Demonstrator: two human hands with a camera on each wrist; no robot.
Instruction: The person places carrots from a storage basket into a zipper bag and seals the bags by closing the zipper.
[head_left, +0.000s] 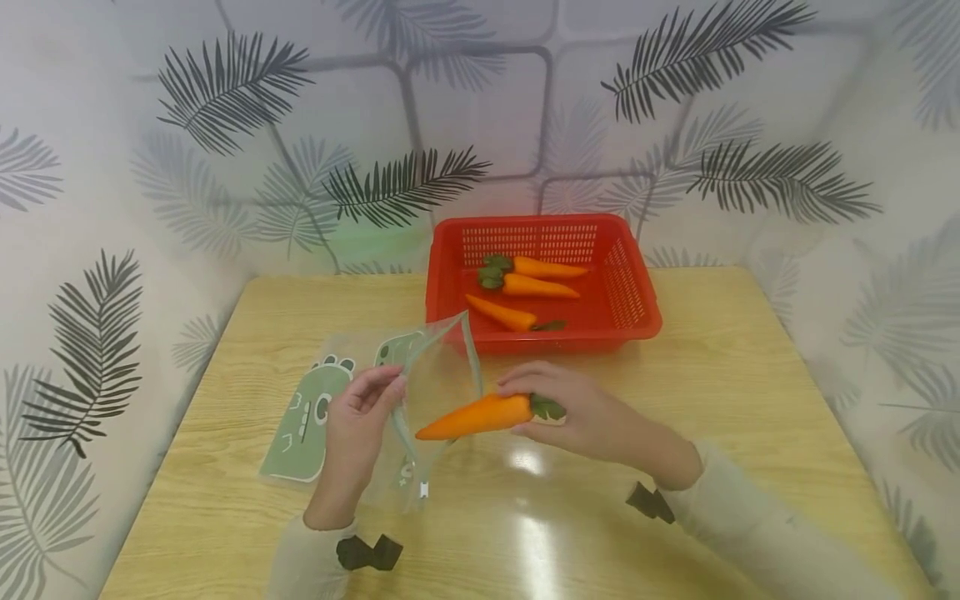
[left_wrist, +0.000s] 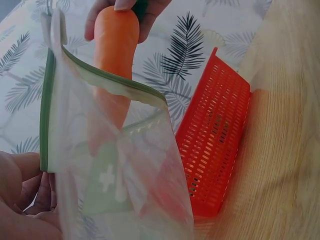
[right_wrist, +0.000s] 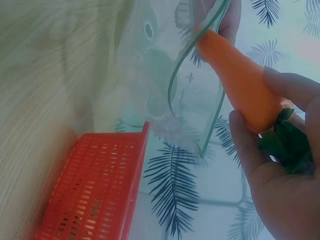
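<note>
My right hand point(head_left: 573, 410) grips an orange carrot point(head_left: 476, 417) by its thick end, near the green leaves. The carrot's tip points left into the mouth of a clear zipper bag point(head_left: 442, 367) with green edging. My left hand point(head_left: 360, 425) pinches one edge of that mouth, which stands spread apart. In the left wrist view the lower part of the carrot point(left_wrist: 117, 45) shows through the clear plastic. The right wrist view has the fingers around the carrot point(right_wrist: 245, 80), with its leaves point(right_wrist: 287, 142) against the palm.
Behind the hands stands a red plastic basket point(head_left: 543, 342) with several carrots point(head_left: 540, 286) lying in it. Flat on the wooden table point(head_left: 705, 400), left of my left hand, is a green cartoon print point(head_left: 300, 429) on clear plastic. A leaf-patterned wall covering point(head_left: 480, 117) rises behind the table.
</note>
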